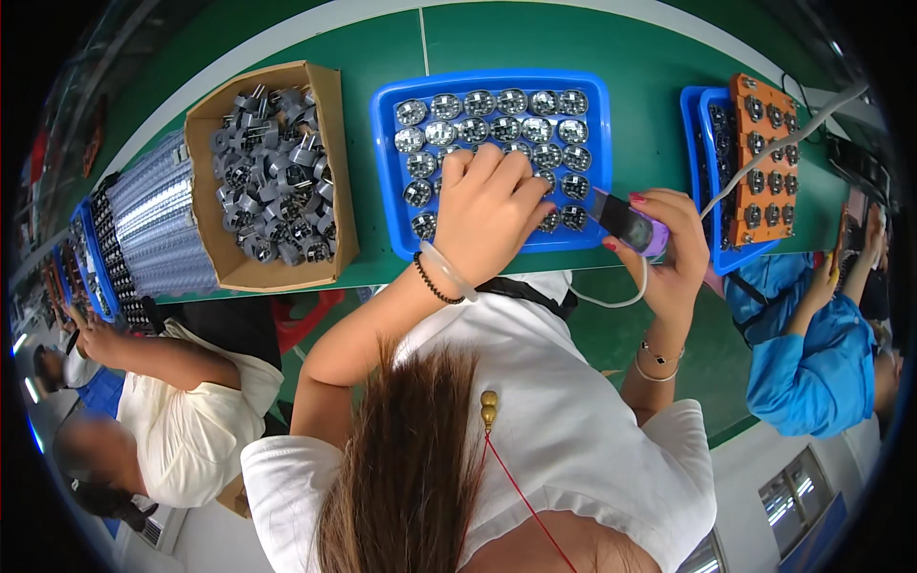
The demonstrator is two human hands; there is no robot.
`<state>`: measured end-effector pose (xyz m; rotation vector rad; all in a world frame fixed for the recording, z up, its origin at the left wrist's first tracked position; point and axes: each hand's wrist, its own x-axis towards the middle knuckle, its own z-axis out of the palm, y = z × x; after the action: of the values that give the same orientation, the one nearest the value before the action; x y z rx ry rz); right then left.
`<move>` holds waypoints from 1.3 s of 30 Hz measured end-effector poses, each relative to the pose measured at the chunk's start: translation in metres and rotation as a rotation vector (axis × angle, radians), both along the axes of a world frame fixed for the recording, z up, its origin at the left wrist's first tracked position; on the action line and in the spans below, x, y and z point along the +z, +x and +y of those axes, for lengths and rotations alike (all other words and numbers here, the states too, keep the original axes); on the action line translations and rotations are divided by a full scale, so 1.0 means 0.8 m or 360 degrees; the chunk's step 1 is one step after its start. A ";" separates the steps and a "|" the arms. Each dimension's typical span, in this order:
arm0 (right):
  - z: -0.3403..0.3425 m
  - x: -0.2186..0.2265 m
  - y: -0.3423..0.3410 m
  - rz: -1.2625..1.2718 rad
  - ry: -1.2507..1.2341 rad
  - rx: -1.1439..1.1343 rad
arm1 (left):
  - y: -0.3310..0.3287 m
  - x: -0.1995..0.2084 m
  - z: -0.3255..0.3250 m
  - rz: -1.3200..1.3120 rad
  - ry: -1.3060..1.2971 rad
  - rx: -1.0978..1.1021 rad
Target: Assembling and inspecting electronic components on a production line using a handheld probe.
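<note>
A blue tray on the green table holds rows of round metal parts with shiny insides. Over the tray's middle and near rows, my left hand bends its fingers down among these parts. The fingertips are mostly hidden, so whatever they pinch cannot be made out. At the tray's near right corner, my right hand grips a purple and black handheld device with a grey cord. The device's dark end points toward the round parts at the tray's right edge.
Left of the tray stands a cardboard box of grey plugs. Clear plastic trays lie further left. To the right are an orange fixture with round parts, blue trays and a hanging cable. Co-workers sit on both sides.
</note>
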<state>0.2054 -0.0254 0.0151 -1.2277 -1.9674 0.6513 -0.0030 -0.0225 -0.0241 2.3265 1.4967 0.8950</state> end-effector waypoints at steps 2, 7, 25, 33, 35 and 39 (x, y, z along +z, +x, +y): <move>0.003 0.001 -0.004 -0.0030 0.0041 0.0042 | -0.004 -0.005 0.001 0.0027 0.0024 -0.0055; 0.006 0.001 -0.013 -0.0041 0.0018 0.0108 | -0.004 0.012 -0.004 -0.0102 0.0115 -0.0179; 0.004 -0.012 0.003 0.0162 0.0040 -0.0103 | -0.004 -0.002 0.002 0.0023 -0.0014 -0.0159; 0.015 -0.007 -0.004 0.0052 0.0031 -0.0035 | 0.001 -0.006 0.025 0.0029 0.0100 0.0041; 0.019 -0.004 -0.008 0.0022 0.0044 -0.0038 | 0.001 -0.007 0.026 0.0075 0.0107 0.0023; 0.024 -0.005 -0.014 -0.0025 0.0075 0.0005 | -0.003 0.014 0.020 -0.0070 0.0101 -0.0075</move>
<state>0.1945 -0.0060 0.0113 -1.2044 -1.9868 0.5951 -0.0051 -0.0067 -0.0128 2.3599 1.4098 0.9890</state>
